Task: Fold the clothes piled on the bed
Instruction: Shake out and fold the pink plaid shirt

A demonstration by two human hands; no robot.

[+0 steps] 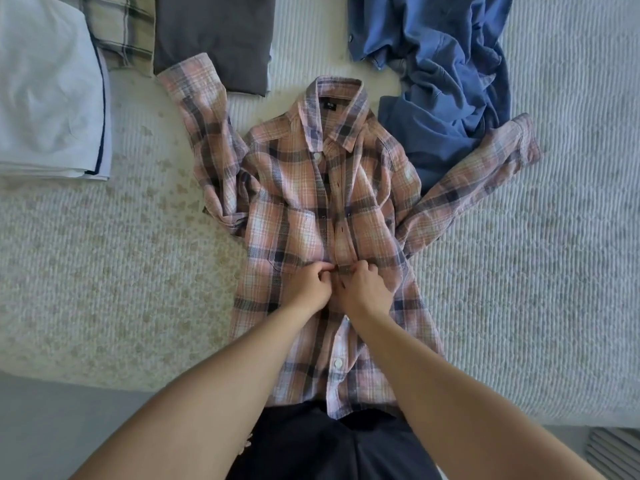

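Plaid flannel shirt [311,202], pink-navy, lies face-up mid-bed [519,271] on ribbed white cover, sleeves splayed to 10 and 2 o'clock. Left hand [311,289] and right hand [365,289] together, pinching the button placket. Crumpled blue garment [446,81] at 1 o'clock.

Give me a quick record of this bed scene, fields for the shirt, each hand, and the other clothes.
shirt: pink plaid shirt spread face up on the bed, sleeves out, collar away from the person
left hand: left hand pinches the button placket mid-shirt
right hand: right hand pinches the same placket
folded: white garment, pale plaid piece, grey garment
unfolded: crumpled blue shirt, partly under one sleeve
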